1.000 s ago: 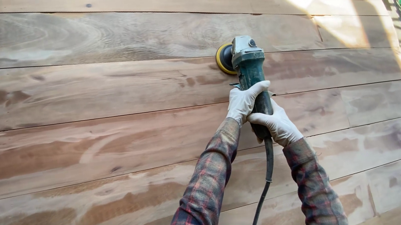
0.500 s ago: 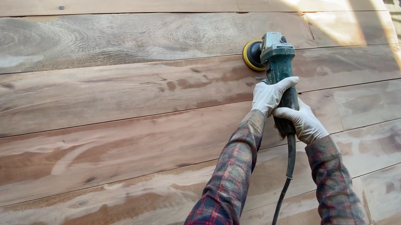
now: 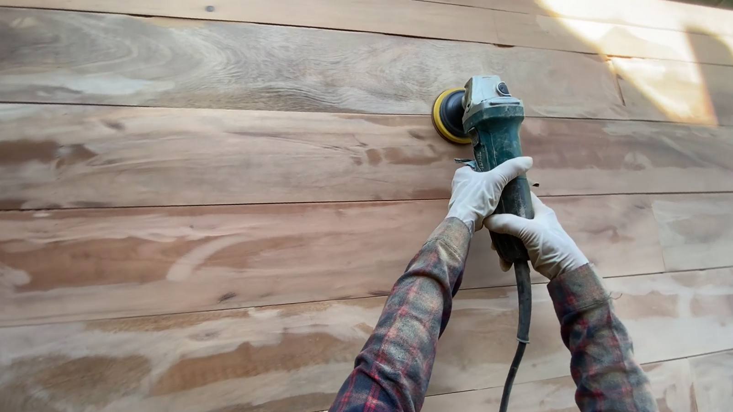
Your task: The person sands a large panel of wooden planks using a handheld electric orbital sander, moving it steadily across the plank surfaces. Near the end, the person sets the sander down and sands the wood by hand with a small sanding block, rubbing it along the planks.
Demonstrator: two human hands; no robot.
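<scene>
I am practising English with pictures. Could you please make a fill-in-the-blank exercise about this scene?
1. Both hands hold a green ____, the left hand above the right hand.
2. Its yellow disc presses against a wall of ____ planks.
3. The hands wear ____ gloves.
4. The sleeves have a ____ pattern.

Missing words: sander; wooden; white; plaid
</scene>
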